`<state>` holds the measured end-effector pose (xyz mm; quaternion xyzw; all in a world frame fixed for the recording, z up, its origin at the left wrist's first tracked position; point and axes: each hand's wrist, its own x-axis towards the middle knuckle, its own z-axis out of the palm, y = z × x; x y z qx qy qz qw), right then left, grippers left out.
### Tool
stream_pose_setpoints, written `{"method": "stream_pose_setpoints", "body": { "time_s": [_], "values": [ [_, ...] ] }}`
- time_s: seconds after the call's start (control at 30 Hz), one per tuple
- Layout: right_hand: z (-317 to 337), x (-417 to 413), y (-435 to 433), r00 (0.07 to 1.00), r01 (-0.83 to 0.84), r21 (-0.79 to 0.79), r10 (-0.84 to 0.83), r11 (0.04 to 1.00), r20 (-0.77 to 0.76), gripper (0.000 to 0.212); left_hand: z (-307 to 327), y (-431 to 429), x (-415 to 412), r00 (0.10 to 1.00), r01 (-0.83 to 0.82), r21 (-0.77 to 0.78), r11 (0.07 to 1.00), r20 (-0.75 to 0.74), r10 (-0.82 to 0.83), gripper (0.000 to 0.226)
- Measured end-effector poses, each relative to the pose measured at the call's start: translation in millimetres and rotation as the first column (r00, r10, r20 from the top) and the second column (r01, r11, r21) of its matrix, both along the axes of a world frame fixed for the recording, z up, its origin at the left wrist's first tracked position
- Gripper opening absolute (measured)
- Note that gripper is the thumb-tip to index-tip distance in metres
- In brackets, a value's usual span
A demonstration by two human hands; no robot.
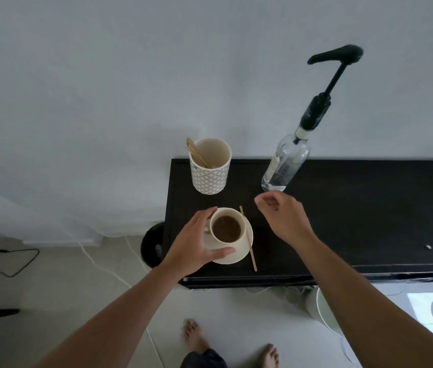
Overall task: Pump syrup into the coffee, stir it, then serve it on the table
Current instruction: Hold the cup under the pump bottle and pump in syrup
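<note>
Fingers of left hand spreading wide round cream ceramic coffee cup on its cream round saucer, thumb lying on saucer's near rim; can't tell if touching cup. Right hand hovering empty, fingers loosely curling, w/ clear glass syrup bottle w/ black pump just beyond. Thin wooden stir stick resting across saucer edge, so pumping & stirring probably done; serving prob. left. Standing behind on black tabletop: patterned cream tumbler of spare sticks. Nothing blocking lift.

Bare forearms, bare feet, dark trouser cuff.
</note>
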<state>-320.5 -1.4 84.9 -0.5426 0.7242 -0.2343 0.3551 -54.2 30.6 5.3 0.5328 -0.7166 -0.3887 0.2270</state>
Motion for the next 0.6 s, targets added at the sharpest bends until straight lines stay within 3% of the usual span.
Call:
{"method": "stream_pose_setpoints", "body": {
  "time_s": [0.27,0.6],
  "values": [
    [86,-5,-6,0.982,-0.174,-0.292,0.143,0.941,-0.126,0.025,14,-7,-13,0.997,-0.02,-0.024,1.0,-0.071,0.018,0.086],
    [218,-32,-34,0.948,-0.312,-0.655,0.181,0.688,-0.262,0.015,109,-32,-47,0.989,-0.08,-0.132,0.988,-0.134,0.062,0.078]
  ]
}}
